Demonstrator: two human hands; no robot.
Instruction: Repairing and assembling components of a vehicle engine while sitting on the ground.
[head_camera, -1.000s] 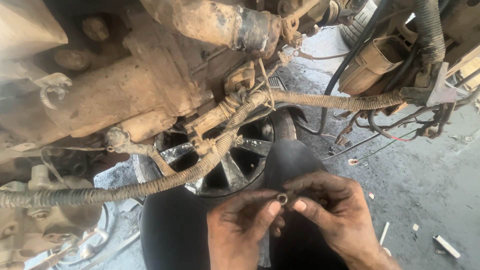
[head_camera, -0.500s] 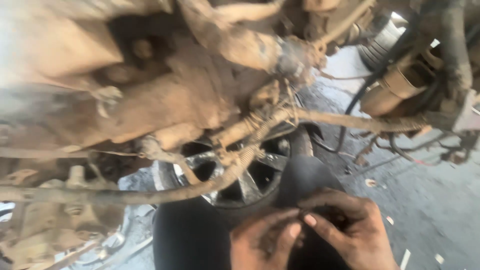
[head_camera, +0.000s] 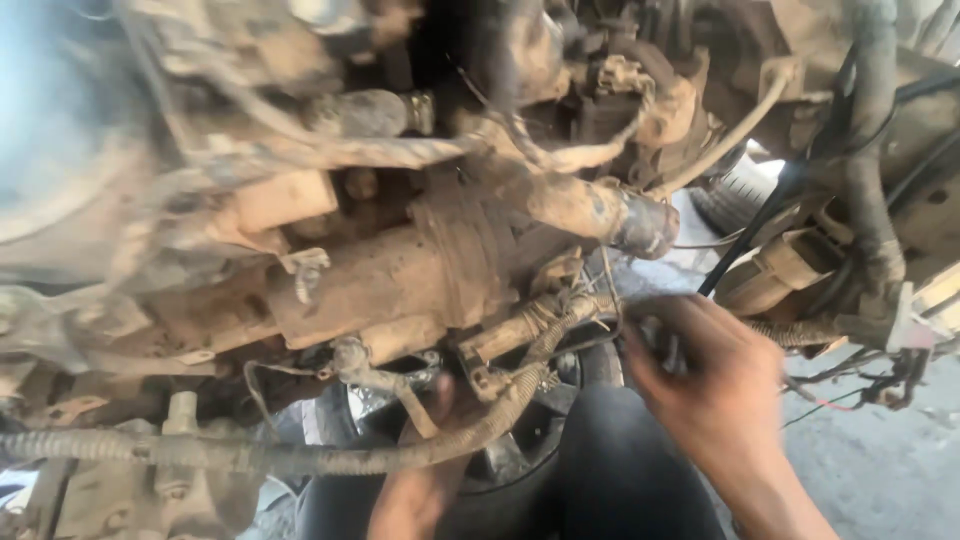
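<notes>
Rust-brown grime is coating the engine block (head_camera: 400, 270); below it a tan ribbed wire loom (head_camera: 300, 458) is running past a silver-and-black wheel (head_camera: 520, 440).

Head cam, close, facing muddy engine underside (head_camera: 400, 280)

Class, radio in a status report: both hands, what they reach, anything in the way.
Right hand raised at dusty wiring loom, grip blurred. Left hand low behind corrugated conduit. Loose wires hang beside right hand.

Two hands working under a dusty engine

Right hand (head_camera: 710, 385) is gripping something small near the corrugated wire loom (head_camera: 300, 458); left hand (head_camera: 420, 490) is reaching behind it.
</notes>
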